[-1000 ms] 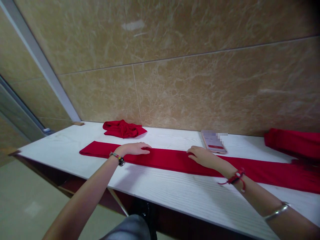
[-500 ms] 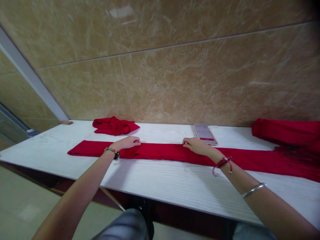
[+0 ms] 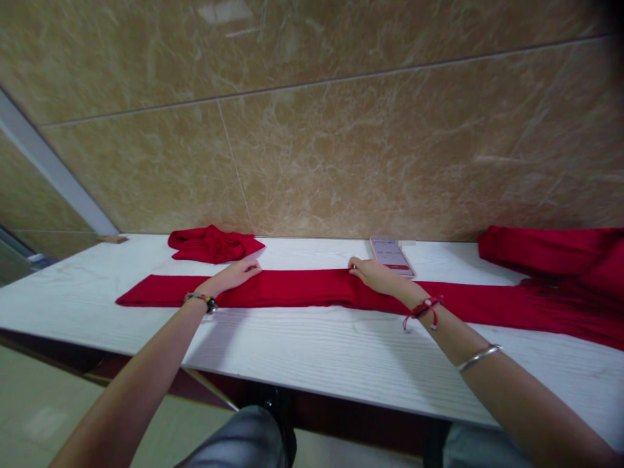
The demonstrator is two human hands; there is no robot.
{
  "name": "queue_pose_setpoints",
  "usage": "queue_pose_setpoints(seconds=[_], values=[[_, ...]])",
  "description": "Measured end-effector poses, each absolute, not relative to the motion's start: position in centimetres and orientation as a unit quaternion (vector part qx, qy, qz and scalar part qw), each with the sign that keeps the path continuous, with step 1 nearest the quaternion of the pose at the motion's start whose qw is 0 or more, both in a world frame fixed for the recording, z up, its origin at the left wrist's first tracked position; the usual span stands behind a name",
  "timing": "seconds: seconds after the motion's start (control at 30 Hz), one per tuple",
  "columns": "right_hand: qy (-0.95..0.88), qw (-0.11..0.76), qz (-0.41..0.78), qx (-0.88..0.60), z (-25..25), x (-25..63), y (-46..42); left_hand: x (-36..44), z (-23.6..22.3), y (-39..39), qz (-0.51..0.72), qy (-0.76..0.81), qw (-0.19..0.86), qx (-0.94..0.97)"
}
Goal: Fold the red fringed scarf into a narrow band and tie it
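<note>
A long red scarf [image 3: 302,289], folded into a narrow strip, lies lengthwise along the white table, with its fringe towards the right. My left hand [image 3: 236,275] pinches its far edge left of the middle. Further right, my right hand [image 3: 375,275] grips the same edge between thumb and fingers. Between the two hands the cloth is drawn fairly flat, with a small fold showing at the near edge by my right hand.
A crumpled red cloth [image 3: 214,246] lies by the wall at the back left. Just beyond my right hand is a phone [image 3: 390,253]. More folded red fabric [image 3: 550,250] is piled at the right. The tabletop [image 3: 302,351] ends in front of my knees.
The far edge of the scarf between my hands has been pulled up slightly towards the wall, and its surface looks smoother. Both hands keep their pinch. The view has shifted a little.
</note>
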State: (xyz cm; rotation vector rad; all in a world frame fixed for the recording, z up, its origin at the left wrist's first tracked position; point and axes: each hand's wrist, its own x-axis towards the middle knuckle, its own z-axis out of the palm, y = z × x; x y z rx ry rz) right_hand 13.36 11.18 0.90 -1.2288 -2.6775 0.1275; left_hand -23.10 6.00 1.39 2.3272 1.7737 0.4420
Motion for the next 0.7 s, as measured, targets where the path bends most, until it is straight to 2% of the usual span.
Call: queue_pose_setpoints(seconds=[0.2,0.37,0.47,0.53,0.7], values=[[-0.908,0.099,0.034,-0.406,-1.0,13.2,11.4,-23.1,-1.0,5.5,0.151,0.598,0.019,0.787],[-0.912,0.144,0.035,-0.382,-1.3,15.3,10.9,-24.2,-0.4,4.5,0.114,0.598,-0.072,0.790],[-0.915,0.160,0.040,-0.368,-1.6,17.7,10.5,-21.9,0.5,4.4,0.104,0.583,-0.108,0.798],[-0.916,0.168,0.039,-0.361,-1.7,19.6,10.3,-18.6,1.0,4.1,0.110,0.542,-0.094,0.828],[-0.900,0.161,0.023,-0.405,-1.6,25.0,9.7,-10.7,0.7,3.3,0.050,0.446,0.018,0.893]])
